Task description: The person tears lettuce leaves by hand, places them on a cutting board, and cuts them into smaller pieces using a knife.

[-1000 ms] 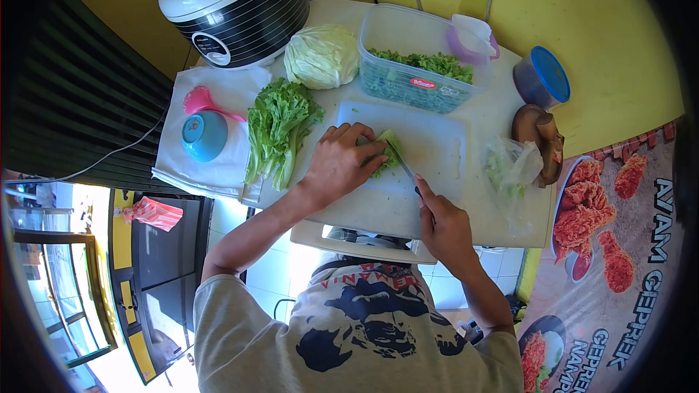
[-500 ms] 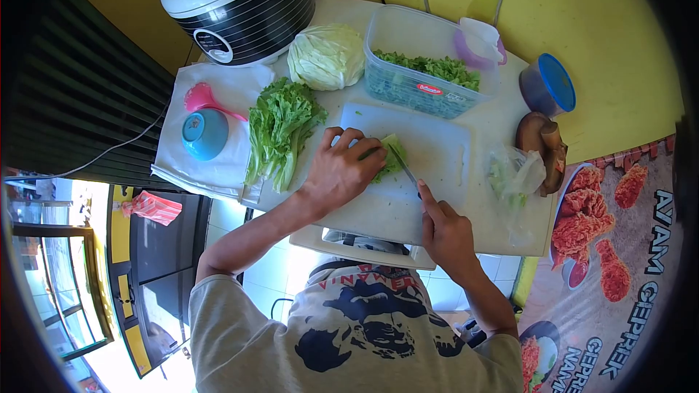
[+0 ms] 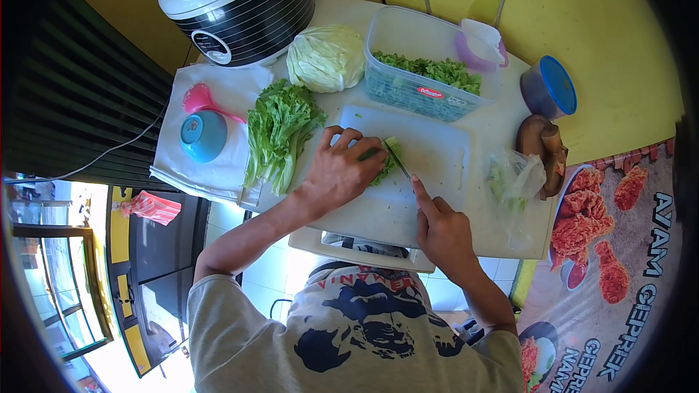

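Observation:
On the white cutting board point(image 3: 429, 147) lies a small bunch of green lettuce point(image 3: 391, 162). My left hand point(image 3: 342, 169) is closed over it, fingers curled and pressing it to the board. In my right hand point(image 3: 445, 231) is a knife point(image 3: 399, 161), index finger stretched along its spine, the blade against the lettuce close to my left fingertips. Small green scraps lie on the board. Left of the board rests a larger lettuce bunch point(image 3: 282, 131). Behind the board stands a clear plastic container point(image 3: 408, 94) holding chopped lettuce point(image 3: 433, 71).
A cabbage point(image 3: 325, 60) and a rice cooker point(image 3: 240, 14) stand at the back. On the left are a blue bowl point(image 3: 204, 136) and a pink ladle point(image 3: 198, 99). To the right lie a plastic bag point(image 3: 515, 182), a brown object point(image 3: 540, 147) and a blue-lidded tub point(image 3: 550, 87).
The knife and my right hand have shifted slightly left and toward the front edge at the lettuce. My left hand keeps nearly the same place.

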A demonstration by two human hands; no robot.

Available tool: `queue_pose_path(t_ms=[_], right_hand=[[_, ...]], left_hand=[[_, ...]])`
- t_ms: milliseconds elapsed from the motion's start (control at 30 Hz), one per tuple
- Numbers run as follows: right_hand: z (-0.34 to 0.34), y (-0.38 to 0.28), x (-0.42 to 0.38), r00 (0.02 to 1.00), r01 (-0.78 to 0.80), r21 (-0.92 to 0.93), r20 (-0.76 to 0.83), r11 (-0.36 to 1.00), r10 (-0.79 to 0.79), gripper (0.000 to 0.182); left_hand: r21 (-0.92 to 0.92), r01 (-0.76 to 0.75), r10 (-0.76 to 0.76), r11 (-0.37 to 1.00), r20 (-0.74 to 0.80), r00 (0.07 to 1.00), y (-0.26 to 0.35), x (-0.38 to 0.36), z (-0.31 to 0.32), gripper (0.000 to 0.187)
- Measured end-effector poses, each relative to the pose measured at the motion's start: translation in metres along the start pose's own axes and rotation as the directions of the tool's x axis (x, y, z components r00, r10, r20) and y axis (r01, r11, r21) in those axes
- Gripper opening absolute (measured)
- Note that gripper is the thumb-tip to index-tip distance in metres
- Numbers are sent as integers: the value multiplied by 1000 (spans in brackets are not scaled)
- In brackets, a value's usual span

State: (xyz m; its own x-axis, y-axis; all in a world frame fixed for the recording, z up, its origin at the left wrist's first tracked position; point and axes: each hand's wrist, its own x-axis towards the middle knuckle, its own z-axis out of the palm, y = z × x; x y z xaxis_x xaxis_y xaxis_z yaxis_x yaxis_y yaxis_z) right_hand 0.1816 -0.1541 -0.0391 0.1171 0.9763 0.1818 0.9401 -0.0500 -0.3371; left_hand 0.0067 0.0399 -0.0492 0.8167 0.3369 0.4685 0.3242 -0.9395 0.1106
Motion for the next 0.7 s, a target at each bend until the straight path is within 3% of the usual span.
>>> queue_pose_path(t_ms=[267, 567, 700], right_hand=[[7, 3, 19, 999, 27, 36, -21, 999, -27, 66], [-9, 6, -37, 999, -28, 48, 46, 998, 26, 67], [-6, 7, -41, 999, -35, 64, 3, 997, 35, 66]], left_hand=[[-7, 16, -16, 1000, 5, 1000, 2, 0, -2, 23], [-36, 48, -49, 998, -24, 999, 4, -2, -1, 22], [-89, 26, -26, 996, 1, 1000, 1, 1, -3, 23]])
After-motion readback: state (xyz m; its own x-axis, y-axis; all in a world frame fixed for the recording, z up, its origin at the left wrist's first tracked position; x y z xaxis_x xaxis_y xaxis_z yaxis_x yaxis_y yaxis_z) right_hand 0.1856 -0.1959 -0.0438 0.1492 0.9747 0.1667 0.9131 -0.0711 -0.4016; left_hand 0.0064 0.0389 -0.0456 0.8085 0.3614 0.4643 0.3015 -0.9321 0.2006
